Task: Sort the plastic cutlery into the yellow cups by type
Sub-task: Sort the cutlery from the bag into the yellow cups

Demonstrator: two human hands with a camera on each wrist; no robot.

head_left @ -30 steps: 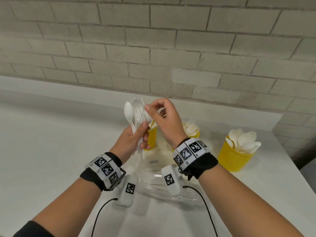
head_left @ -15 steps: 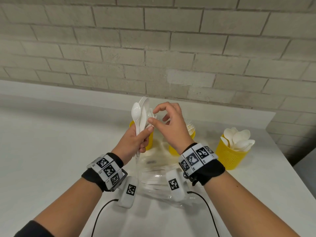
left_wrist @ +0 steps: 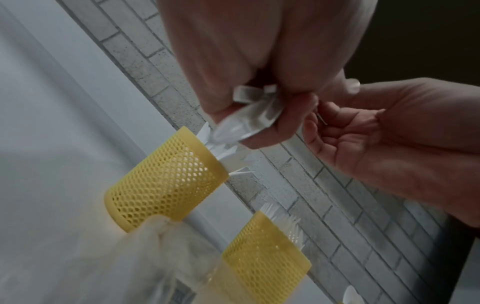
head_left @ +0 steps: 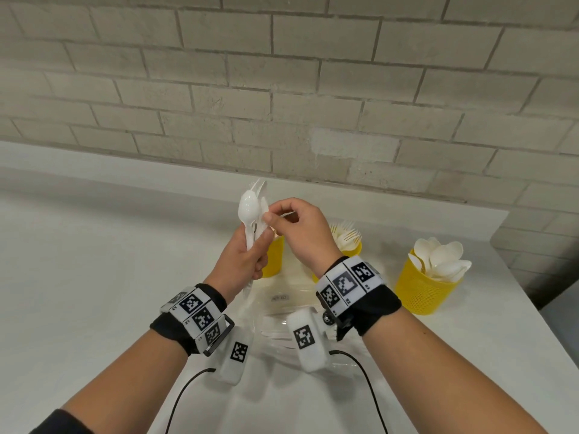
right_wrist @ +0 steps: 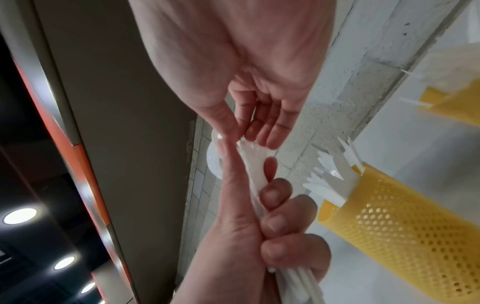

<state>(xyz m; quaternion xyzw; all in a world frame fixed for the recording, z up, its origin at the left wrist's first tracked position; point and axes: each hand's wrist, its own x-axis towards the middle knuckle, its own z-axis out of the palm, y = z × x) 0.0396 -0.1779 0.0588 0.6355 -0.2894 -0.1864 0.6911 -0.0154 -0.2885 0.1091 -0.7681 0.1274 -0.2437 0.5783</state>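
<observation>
My left hand [head_left: 242,258] is raised above a white desk [head_left: 94,277], its fingers curled round a bundle of white plastic cutlery [head_left: 252,214] held upright by the handles. A glossy spoon bowl faces me at the front of the bundle, with fork tines and other pieces fanning out just behind it. The handles poke out below my fist. My right hand [head_left: 300,233] meets the bundle from the right, thumb and forefinger pinching one of the thin white pieces near its top; the other fingers are loosely curled. Which type of piece it pinches I cannot tell.

Three yellow cups with mesh walls stand in a row on the desk beyond my hands, near a pale brick wall [head_left: 313,89]. The left cup [head_left: 273,258] is mostly hidden behind my left hand; in the left wrist view pointed white tips stick out of it. The middle cup [head_left: 355,247] holds forks, tines up. The right cup [head_left: 419,289], set apart from the others, is full of white spoons with their bowls up.

A clear plastic bag [head_left: 282,314] lies on the desk under my wrists, with white cutlery showing faintly through it.
</observation>
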